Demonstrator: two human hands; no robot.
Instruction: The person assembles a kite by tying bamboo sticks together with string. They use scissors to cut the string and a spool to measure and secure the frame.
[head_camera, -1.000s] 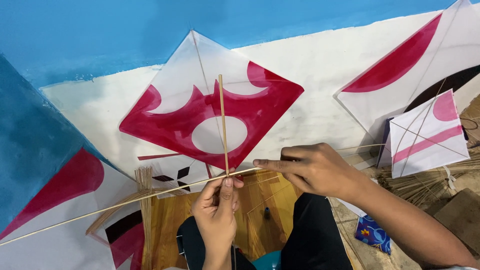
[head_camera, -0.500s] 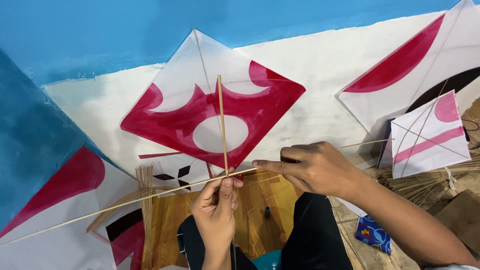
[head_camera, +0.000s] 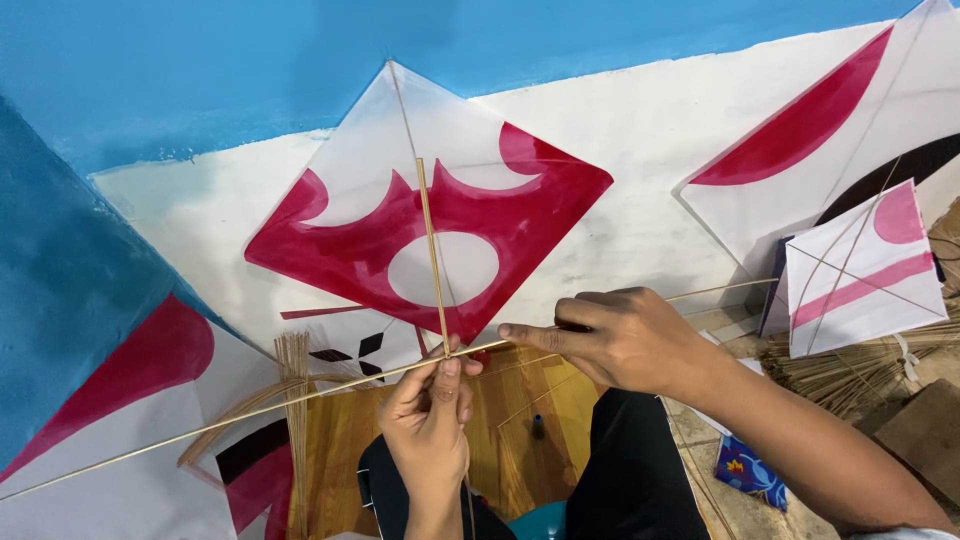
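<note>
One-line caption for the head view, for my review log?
Left hand holds an upright thin stick where it crosses a long bowed stick, right hand alongside; red-and-white kite behind.

A kite-making workshop. Finished red-and-white paper kites (head_camera: 430, 230) lean against the blue-and-white wall (head_camera: 200, 60) across the frame; a bundle of thin bamboo sticks (head_camera: 850, 370) lies at right, more splints (head_camera: 293, 400) stand at lower left, above a wooden work board (head_camera: 520, 420) at bottom centre.
</note>
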